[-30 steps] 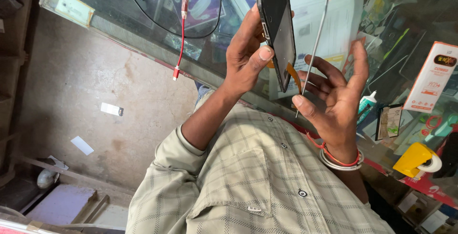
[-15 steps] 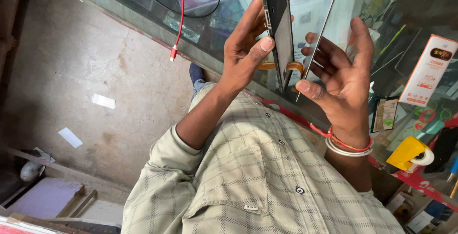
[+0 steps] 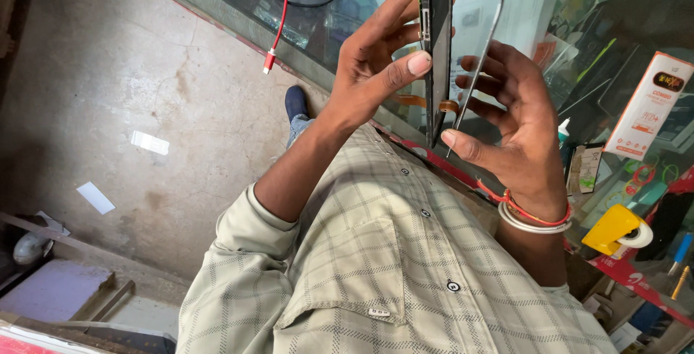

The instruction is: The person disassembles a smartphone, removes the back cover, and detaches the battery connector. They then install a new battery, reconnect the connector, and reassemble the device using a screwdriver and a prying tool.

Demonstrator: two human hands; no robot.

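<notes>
Left hand (image 3: 376, 65) grips phone (image 3: 436, 43); right hand (image 3: 517, 119) pinches panel (image 3: 481, 58)

Top of phone body (image 3: 437, 43) cut off by upper frame edge. Thin screen panel (image 3: 483, 50) likewise cropped above. Right hand (image 3: 515, 119) fingertips partly hidden behind panel. Red cable (image 3: 278, 14) origin cut off.

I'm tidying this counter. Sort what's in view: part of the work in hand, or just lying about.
In hand:
phone, edge-on, held by left hand
thin screen panel, lifted away by right hand
orange ribbon strip joining them

Lying about:
red cable
yellow tape holder
white box
paper scraps on floor
</notes>
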